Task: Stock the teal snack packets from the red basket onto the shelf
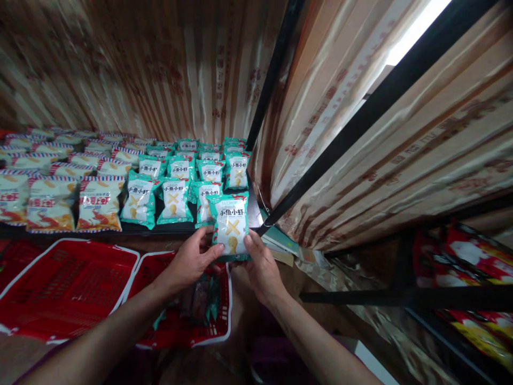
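Note:
Between my two hands is a teal and white snack bag (231,222), held upright in front of the shelf's edge. My left hand (195,254) grips its lower left side, thumb on the front. On the lower right side, my right hand (262,262) closes around it, thumb also at the front. Just behind and left of it, another teal snack bag (203,200) is partly covered. Rows of matching teal bags (175,199) stand on the black shelf (254,206). To their left are rows of white bags with red and blue striped edges (101,203).
Two red baskets (76,283) with white rims sit below the shelf; the right-hand basket (224,321) contains several packets. Black metal posts (320,179) rise at the shelf's right corner. Patterned curtains (160,69) hang behind. Red and yellow bags (476,256) lie on a rack at right.

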The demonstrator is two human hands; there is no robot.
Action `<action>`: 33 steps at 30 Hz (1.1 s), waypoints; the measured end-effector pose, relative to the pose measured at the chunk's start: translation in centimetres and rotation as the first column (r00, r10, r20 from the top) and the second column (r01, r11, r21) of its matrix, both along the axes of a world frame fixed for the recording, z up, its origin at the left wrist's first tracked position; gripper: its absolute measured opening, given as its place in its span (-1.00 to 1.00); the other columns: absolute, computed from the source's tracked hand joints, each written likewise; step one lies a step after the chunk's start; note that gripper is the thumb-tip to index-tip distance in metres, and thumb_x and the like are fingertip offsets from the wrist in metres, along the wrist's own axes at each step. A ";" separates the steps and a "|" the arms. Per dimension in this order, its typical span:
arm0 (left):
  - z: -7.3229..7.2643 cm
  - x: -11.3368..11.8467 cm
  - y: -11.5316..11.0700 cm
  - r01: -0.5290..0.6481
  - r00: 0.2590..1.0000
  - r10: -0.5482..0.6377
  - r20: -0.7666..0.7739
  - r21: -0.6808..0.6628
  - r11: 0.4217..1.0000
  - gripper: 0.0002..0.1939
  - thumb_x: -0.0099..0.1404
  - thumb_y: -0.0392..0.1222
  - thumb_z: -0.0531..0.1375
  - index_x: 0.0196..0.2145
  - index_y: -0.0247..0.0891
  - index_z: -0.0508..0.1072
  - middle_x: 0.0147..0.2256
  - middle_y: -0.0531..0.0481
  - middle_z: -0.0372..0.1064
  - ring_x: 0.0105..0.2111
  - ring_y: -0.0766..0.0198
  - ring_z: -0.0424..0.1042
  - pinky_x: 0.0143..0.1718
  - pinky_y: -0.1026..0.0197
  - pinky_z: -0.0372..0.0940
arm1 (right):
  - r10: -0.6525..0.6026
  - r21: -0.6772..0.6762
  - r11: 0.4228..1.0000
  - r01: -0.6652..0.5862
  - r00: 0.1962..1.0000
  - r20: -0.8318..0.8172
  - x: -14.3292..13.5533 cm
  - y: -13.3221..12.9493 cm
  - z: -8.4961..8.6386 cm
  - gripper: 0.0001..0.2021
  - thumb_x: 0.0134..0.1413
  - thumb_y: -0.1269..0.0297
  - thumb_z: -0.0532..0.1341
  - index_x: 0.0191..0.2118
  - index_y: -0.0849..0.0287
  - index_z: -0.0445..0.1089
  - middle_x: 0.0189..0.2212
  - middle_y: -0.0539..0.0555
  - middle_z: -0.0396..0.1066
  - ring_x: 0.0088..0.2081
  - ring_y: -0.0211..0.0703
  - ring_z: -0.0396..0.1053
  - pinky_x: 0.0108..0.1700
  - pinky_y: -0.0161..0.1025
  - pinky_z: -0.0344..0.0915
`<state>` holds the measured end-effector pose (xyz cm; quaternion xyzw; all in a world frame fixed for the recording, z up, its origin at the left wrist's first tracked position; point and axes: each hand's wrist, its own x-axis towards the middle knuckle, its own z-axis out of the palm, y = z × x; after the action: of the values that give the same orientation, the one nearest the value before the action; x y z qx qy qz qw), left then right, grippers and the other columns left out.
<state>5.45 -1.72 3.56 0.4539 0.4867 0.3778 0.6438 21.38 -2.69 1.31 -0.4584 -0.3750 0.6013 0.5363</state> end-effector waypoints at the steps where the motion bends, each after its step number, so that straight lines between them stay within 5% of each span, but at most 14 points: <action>1: -0.2 0.2 0.1 -0.014 1.000 0.014 -0.001 0.019 1.000 -0.44 0.08 -0.03 0.25 -0.02 -0.29 0.21 -0.15 -0.18 0.42 -0.25 0.12 0.48 -0.50 0.22 0.40 | -0.003 0.019 1.000 0.003 1.000 0.006 0.1 0.1 -0.3 -0.57 0.01 -0.02 0.25 -0.06 0.13 0.37 -0.16 0.08 0.48 -0.19 -0.05 0.42 -0.25 -0.19 0.40; 9: -1.8 2.2 0.7 -0.064 0.997 0.069 -0.034 0.122 0.990 -0.47 0.16 -0.01 0.18 0.00 -0.31 0.17 -0.24 -0.11 0.44 -0.63 0.41 0.33 -0.64 0.31 0.26 | -0.027 0.025 0.999 0.028 0.999 -0.021 1.2 0.6 -1.2 -0.56 -0.04 0.01 0.30 -0.06 0.13 0.40 -0.11 0.09 0.49 -0.08 0.03 0.42 -0.05 -0.06 0.36; 17: -2.1 4.3 1.8 -0.046 0.980 0.084 -0.181 0.205 0.978 -0.45 0.18 -0.04 0.15 0.09 -0.26 0.19 -0.04 -0.23 0.41 -0.21 0.10 0.50 -0.34 0.14 0.43 | -0.224 0.081 0.973 0.216 0.968 0.110 2.5 1.6 -2.1 -0.43 -0.07 -0.01 0.31 0.05 0.13 0.30 0.07 0.16 0.36 0.08 0.08 0.31 0.11 0.05 0.26; 23: -0.7 5.5 3.2 -0.035 0.844 0.260 -0.469 0.436 0.899 -0.44 0.20 -0.16 0.07 0.16 -0.35 0.20 0.12 -0.27 0.28 0.13 0.00 0.27 0.14 0.00 0.14 | -0.327 0.290 0.924 0.251 0.910 0.255 2.4 4.1 -2.4 -0.45 0.01 0.02 0.24 0.10 0.14 0.25 0.06 0.15 0.35 0.06 0.05 0.32 0.12 0.04 0.25; 30: -1.6 6.4 5.0 -0.049 0.884 0.280 -0.375 0.521 0.852 -0.35 0.21 -0.20 0.05 0.24 -0.37 0.06 0.24 -0.27 0.07 0.21 0.08 0.15 0.17 0.05 0.14 | -0.450 0.415 0.863 0.288 0.810 0.375 2.0 7.9 -3.2 -0.52 0.09 0.09 0.13 0.12 0.14 0.24 -0.01 0.15 0.40 -0.05 0.00 0.39 -0.04 -0.02 0.36; 33: -2.2 6.8 6.1 -0.075 0.910 0.277 -0.308 0.536 0.841 -0.32 0.22 -0.21 0.04 0.27 -0.35 -0.02 0.29 -0.27 -0.06 0.22 0.08 0.12 0.14 0.08 0.21 | -0.471 0.542 0.814 0.210 0.783 0.405 2.0 9.8 -3.6 -0.55 0.16 0.14 0.06 0.14 0.16 0.22 -0.05 0.16 0.42 -0.06 -0.02 0.38 -0.05 -0.03 0.35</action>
<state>12.28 4.36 1.41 0.6245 0.5220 0.4587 0.3566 23.37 7.11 -2.31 -0.5221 -0.5474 0.2343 0.6106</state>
